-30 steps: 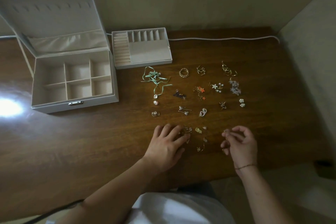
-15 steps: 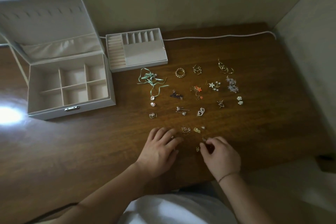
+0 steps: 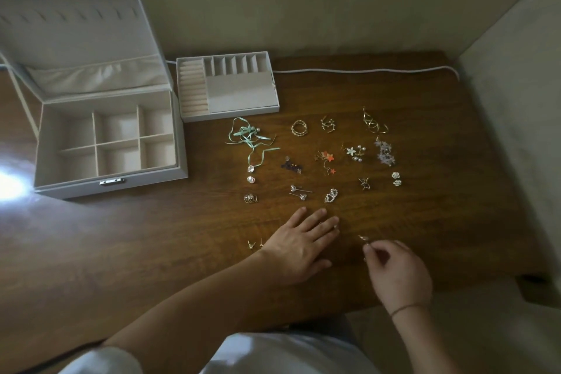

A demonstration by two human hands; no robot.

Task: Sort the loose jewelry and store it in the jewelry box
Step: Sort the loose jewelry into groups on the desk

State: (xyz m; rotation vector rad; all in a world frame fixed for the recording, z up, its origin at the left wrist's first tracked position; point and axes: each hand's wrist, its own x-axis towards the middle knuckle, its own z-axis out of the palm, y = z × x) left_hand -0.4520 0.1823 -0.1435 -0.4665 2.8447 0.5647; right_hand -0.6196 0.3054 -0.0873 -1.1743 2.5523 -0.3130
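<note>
Your left hand (image 3: 303,244) lies flat, fingers straight, lower centre of the table (image 3: 151,237); your right hand (image 3: 394,270) pinches what may be an earring (image 3: 362,237).

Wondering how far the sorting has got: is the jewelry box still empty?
Empty. The open jewelry box shows six bare compartments; the jewelry lies on the table.

Your open box (image 3: 109,143) sits at the far left of the surface (image 3: 425,222), with the tray (image 3: 227,85) just right of it against the back. The jewelry (image 3: 328,158) lies spread in rows right of the box and in front of the tray. Nearer you, your left hand (image 3: 300,246) rests flat on the surface, your right hand (image 3: 394,270) just beside it to the right.
</note>
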